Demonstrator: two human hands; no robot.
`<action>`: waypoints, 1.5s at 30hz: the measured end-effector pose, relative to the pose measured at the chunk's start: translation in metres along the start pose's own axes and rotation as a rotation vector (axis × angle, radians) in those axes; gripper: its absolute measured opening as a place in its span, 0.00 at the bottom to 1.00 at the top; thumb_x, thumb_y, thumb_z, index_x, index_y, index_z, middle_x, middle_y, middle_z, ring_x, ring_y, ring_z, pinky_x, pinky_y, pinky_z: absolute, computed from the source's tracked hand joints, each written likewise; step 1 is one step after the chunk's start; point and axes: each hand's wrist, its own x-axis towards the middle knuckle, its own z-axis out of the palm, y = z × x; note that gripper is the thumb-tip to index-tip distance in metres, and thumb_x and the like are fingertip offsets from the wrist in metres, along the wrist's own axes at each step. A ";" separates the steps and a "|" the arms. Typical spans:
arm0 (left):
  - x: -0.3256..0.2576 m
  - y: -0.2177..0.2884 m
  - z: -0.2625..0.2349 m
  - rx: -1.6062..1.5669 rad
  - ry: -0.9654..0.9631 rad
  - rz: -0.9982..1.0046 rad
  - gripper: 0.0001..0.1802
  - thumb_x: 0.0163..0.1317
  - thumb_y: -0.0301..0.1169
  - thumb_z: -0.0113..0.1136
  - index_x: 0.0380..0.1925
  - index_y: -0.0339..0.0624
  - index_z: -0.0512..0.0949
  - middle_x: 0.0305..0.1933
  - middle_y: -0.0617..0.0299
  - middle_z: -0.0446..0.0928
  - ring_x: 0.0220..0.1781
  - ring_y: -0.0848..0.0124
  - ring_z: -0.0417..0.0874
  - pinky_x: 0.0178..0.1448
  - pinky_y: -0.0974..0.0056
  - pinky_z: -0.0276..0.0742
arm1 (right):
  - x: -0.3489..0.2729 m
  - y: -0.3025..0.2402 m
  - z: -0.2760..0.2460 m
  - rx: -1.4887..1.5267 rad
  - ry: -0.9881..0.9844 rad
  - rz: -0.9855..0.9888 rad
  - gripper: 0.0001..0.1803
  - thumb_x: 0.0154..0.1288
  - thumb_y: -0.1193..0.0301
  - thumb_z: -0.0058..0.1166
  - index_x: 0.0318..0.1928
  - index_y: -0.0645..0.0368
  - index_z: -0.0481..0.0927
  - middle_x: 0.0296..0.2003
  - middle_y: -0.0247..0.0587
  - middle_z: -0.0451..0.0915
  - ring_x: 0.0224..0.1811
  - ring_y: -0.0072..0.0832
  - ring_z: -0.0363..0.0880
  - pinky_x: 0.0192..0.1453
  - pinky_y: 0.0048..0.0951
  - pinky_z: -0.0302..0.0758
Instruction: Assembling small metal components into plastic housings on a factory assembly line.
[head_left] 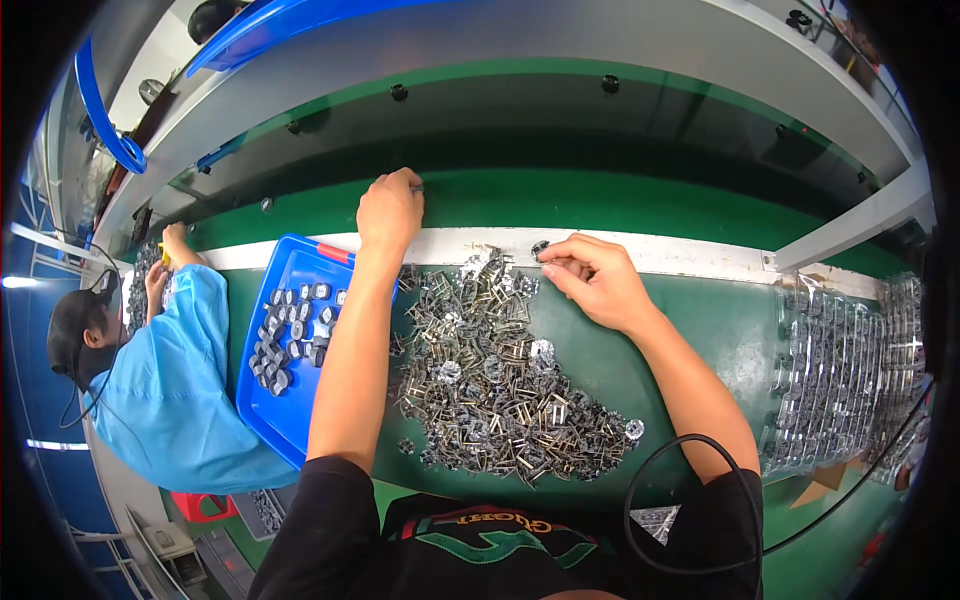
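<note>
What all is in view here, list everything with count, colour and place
small metal parts: one big heap, silvery, on the green table between the arms
blue tray: one, left of the heap, holding a cluster of small grey parts
clear blister trays: a stack, see-through, far right
white strip: one, along the table's far edge
co-worker: one, light blue coat, far left
black cable: one, lower right
left hand: fingers pinch a thin tool past the strip
right hand: fingers hold a small metal piece

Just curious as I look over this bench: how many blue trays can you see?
1. The blue tray lies on the green table, left of the left hand and the metal parts pile. Others may be hidden.
</note>
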 end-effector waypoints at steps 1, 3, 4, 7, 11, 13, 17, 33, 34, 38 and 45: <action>-0.006 0.021 -0.013 -0.076 0.018 0.023 0.13 0.57 0.32 0.64 0.43 0.44 0.82 0.41 0.50 0.81 0.41 0.53 0.84 0.47 0.53 0.80 | -0.001 0.002 -0.002 0.019 0.018 -0.024 0.05 0.62 0.75 0.64 0.39 0.61 0.85 0.29 0.36 0.79 0.24 0.18 0.77 0.30 0.23 0.72; -0.024 0.062 -0.046 -0.238 0.052 0.052 0.15 0.54 0.29 0.65 0.44 0.43 0.83 0.40 0.53 0.81 0.35 0.62 0.84 0.44 0.59 0.79 | -0.001 0.005 -0.002 0.055 0.068 -0.037 0.04 0.62 0.77 0.63 0.38 0.63 0.84 0.29 0.35 0.79 0.24 0.17 0.77 0.29 0.21 0.71; -0.036 0.081 -0.058 -0.429 0.028 0.036 0.17 0.54 0.27 0.66 0.46 0.41 0.82 0.40 0.56 0.81 0.34 0.69 0.82 0.42 0.64 0.79 | -0.002 0.011 -0.001 0.066 0.100 -0.015 0.04 0.62 0.77 0.64 0.37 0.63 0.83 0.29 0.35 0.79 0.24 0.17 0.77 0.29 0.21 0.71; -0.066 0.105 -0.065 -0.795 -0.039 0.076 0.21 0.52 0.21 0.68 0.48 0.38 0.81 0.42 0.58 0.80 0.38 0.73 0.81 0.43 0.68 0.80 | -0.003 0.006 -0.001 0.092 0.198 0.023 0.04 0.62 0.80 0.63 0.36 0.64 0.81 0.29 0.36 0.79 0.25 0.18 0.79 0.29 0.20 0.72; -0.092 0.100 -0.065 -0.811 -0.124 0.181 0.21 0.51 0.17 0.67 0.47 0.39 0.81 0.45 0.59 0.80 0.41 0.73 0.82 0.45 0.68 0.82 | -0.002 -0.020 0.003 0.128 0.276 0.045 0.10 0.58 0.83 0.65 0.40 0.64 0.82 0.31 0.37 0.81 0.28 0.21 0.80 0.34 0.22 0.76; -0.099 0.100 -0.066 -0.926 -0.204 0.153 0.21 0.51 0.16 0.66 0.47 0.38 0.81 0.45 0.59 0.81 0.40 0.74 0.82 0.44 0.69 0.82 | -0.005 -0.028 -0.001 -0.033 0.247 -0.064 0.11 0.57 0.83 0.65 0.42 0.64 0.82 0.31 0.37 0.81 0.29 0.21 0.79 0.35 0.22 0.76; -0.112 0.098 -0.066 -1.170 -0.462 0.011 0.21 0.55 0.14 0.65 0.51 0.32 0.79 0.42 0.59 0.82 0.37 0.77 0.82 0.41 0.72 0.80 | -0.023 -0.044 0.007 -0.098 0.264 -0.010 0.13 0.56 0.83 0.66 0.43 0.64 0.84 0.32 0.37 0.80 0.29 0.21 0.77 0.34 0.22 0.75; -0.130 0.101 -0.058 -1.512 -0.615 -0.087 0.25 0.55 0.13 0.66 0.55 0.30 0.77 0.53 0.51 0.79 0.43 0.74 0.83 0.48 0.71 0.82 | -0.048 -0.066 0.027 -0.184 0.373 -0.122 0.10 0.55 0.84 0.66 0.39 0.64 0.85 0.31 0.38 0.79 0.27 0.23 0.78 0.28 0.23 0.74; -0.131 0.100 -0.058 -1.545 -0.632 -0.099 0.25 0.55 0.13 0.66 0.55 0.30 0.76 0.54 0.51 0.79 0.44 0.73 0.83 0.49 0.71 0.83 | -0.048 -0.065 0.028 -0.175 0.395 -0.142 0.10 0.54 0.84 0.67 0.38 0.64 0.85 0.31 0.38 0.78 0.27 0.24 0.78 0.28 0.24 0.74; -0.134 0.101 -0.055 -1.568 -0.545 -0.032 0.24 0.53 0.08 0.65 0.52 0.26 0.77 0.52 0.49 0.79 0.50 0.67 0.84 0.53 0.66 0.85 | -0.048 -0.069 0.028 -0.319 0.419 -0.200 0.10 0.52 0.84 0.67 0.36 0.64 0.84 0.30 0.39 0.78 0.26 0.29 0.78 0.27 0.27 0.75; -0.135 0.107 -0.053 -1.554 -0.516 -0.028 0.23 0.51 0.06 0.64 0.50 0.24 0.78 0.53 0.47 0.77 0.50 0.62 0.84 0.53 0.63 0.87 | -0.051 -0.070 0.025 -0.382 0.385 -0.213 0.09 0.52 0.83 0.65 0.34 0.62 0.81 0.30 0.37 0.76 0.26 0.31 0.78 0.27 0.30 0.75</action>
